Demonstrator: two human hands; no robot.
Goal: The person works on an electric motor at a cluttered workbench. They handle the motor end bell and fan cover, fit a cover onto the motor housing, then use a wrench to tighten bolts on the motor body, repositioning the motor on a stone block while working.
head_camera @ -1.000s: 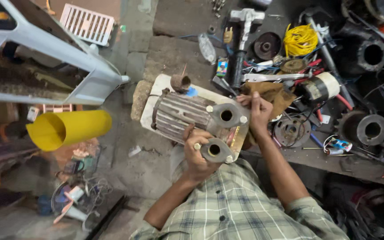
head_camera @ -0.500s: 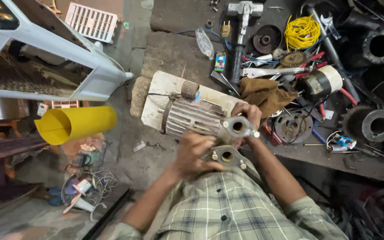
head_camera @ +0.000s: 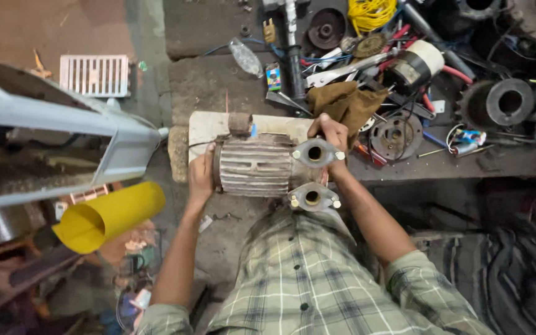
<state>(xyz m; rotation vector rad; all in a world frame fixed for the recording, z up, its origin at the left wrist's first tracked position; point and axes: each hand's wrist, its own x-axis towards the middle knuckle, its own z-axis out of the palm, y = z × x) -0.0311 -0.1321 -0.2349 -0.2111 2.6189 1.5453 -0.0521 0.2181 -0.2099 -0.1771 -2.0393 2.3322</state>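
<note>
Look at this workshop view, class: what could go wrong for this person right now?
1. The ribbed pump motor sits on a narrow white slab; gripped by the left hand and right hand, it might tip off.
2. Loose tools crowd the right hand and could snag it.

Ribbed grey metal pump body [head_camera: 254, 166], lying on its side on a white slab [head_camera: 209, 126]. Two flanged round ports face up at its right end. Short rusty stub at top. Both hands grip its ends.
</note>
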